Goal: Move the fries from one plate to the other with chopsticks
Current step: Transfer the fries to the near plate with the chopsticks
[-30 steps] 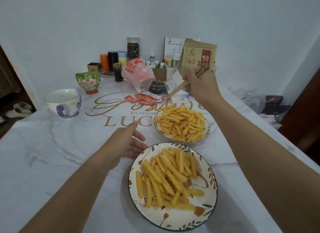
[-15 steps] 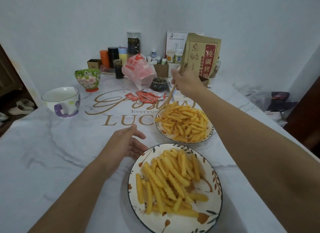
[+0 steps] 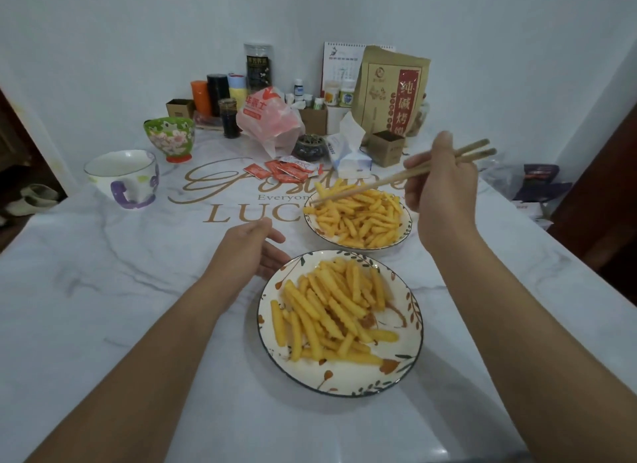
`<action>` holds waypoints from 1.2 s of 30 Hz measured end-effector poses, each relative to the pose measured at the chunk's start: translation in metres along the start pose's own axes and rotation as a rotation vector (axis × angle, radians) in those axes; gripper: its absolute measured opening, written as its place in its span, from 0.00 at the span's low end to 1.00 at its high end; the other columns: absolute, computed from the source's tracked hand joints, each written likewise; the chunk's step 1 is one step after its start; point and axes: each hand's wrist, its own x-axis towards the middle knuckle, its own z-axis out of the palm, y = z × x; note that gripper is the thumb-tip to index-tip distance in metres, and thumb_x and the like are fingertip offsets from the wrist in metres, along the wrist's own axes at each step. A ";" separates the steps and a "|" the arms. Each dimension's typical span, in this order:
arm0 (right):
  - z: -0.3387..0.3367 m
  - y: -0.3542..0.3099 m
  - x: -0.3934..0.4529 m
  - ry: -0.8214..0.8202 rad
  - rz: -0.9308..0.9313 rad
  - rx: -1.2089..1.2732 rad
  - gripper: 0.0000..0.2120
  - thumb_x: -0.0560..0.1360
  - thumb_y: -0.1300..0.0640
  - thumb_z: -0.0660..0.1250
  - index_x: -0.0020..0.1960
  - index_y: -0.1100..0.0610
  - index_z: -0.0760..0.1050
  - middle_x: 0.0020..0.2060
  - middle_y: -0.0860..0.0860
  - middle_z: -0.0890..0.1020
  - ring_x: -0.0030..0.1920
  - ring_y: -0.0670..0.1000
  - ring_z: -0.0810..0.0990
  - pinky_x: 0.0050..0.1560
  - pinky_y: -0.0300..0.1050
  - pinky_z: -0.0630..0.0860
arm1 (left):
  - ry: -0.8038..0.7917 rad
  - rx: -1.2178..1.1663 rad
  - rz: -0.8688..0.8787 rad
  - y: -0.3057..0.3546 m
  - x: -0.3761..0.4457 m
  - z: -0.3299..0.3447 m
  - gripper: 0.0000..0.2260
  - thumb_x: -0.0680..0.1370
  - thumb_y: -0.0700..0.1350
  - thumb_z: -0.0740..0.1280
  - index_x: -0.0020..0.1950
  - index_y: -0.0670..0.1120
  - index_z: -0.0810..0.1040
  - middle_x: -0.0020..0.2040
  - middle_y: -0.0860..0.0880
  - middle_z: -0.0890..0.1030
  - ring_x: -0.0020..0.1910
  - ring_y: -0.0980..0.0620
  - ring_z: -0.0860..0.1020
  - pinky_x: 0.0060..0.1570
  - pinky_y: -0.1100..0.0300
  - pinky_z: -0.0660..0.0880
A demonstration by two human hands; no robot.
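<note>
Two plates of crinkle-cut fries sit on the marble-look table. The near plate has a leaf pattern and a heap of fries. The far plate is smaller and piled with fries. My right hand hovers right of the far plate, gripping wooden chopsticks. Their tips reach the left edge of the far pile, next to one upright fry. My left hand rests by the near plate's upper left rim, fingers apart and holding nothing.
A white mug with a purple handle and a green floral bowl stand at the left. Red sauce packets, a tissue pack, a plastic bag, jars, boxes and a brown paper bag crowd the back.
My right hand has swung from behind the far plate to its right side and come nearer. The chopsticks now lie flatter, tips at the pile's left edge. The left hand barely moved.
</note>
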 end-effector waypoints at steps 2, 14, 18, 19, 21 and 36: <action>-0.018 -0.006 -0.034 -0.007 0.044 0.035 0.27 0.86 0.46 0.56 0.36 0.59 0.77 0.23 0.51 0.73 0.23 0.48 0.69 0.23 0.38 0.66 | 0.046 -0.057 0.009 -0.002 -0.001 -0.002 0.18 0.87 0.50 0.59 0.52 0.38 0.81 0.38 0.38 0.87 0.34 0.44 0.85 0.39 0.53 0.81; -0.052 -0.018 -0.111 -0.005 -0.061 0.032 0.24 0.85 0.54 0.62 0.31 0.57 0.79 0.23 0.51 0.74 0.23 0.47 0.67 0.23 0.37 0.63 | 0.098 -0.272 -0.032 -0.004 -0.028 -0.006 0.15 0.86 0.48 0.61 0.53 0.38 0.81 0.48 0.39 0.87 0.48 0.42 0.87 0.44 0.50 0.85; -0.052 -0.014 -0.065 0.104 -0.042 0.107 0.25 0.83 0.55 0.64 0.27 0.54 0.78 0.27 0.51 0.75 0.25 0.46 0.69 0.24 0.36 0.64 | 0.096 -0.272 0.010 -0.005 -0.029 -0.002 0.15 0.85 0.48 0.61 0.53 0.38 0.82 0.49 0.41 0.87 0.48 0.43 0.88 0.48 0.49 0.85; -0.051 -0.010 -0.052 0.110 -0.054 0.075 0.23 0.83 0.55 0.64 0.29 0.54 0.78 0.26 0.50 0.75 0.25 0.46 0.69 0.24 0.36 0.64 | 0.096 -0.277 0.026 -0.005 -0.029 0.000 0.15 0.85 0.48 0.61 0.52 0.38 0.82 0.49 0.40 0.87 0.48 0.43 0.88 0.48 0.49 0.85; -0.044 0.001 -0.026 0.099 -0.075 -0.005 0.19 0.82 0.56 0.64 0.33 0.56 0.78 0.24 0.49 0.74 0.25 0.46 0.71 0.25 0.39 0.67 | 0.094 -0.275 0.063 -0.007 -0.028 0.001 0.14 0.85 0.46 0.62 0.50 0.38 0.82 0.48 0.39 0.87 0.48 0.42 0.88 0.46 0.50 0.84; 0.006 0.038 0.076 0.035 0.005 -0.376 0.10 0.77 0.58 0.65 0.41 0.62 0.81 0.31 0.59 0.82 0.26 0.53 0.80 0.28 0.42 0.77 | 0.060 -0.267 0.064 -0.016 -0.015 -0.001 0.15 0.85 0.44 0.61 0.47 0.36 0.82 0.44 0.39 0.86 0.42 0.41 0.85 0.43 0.49 0.80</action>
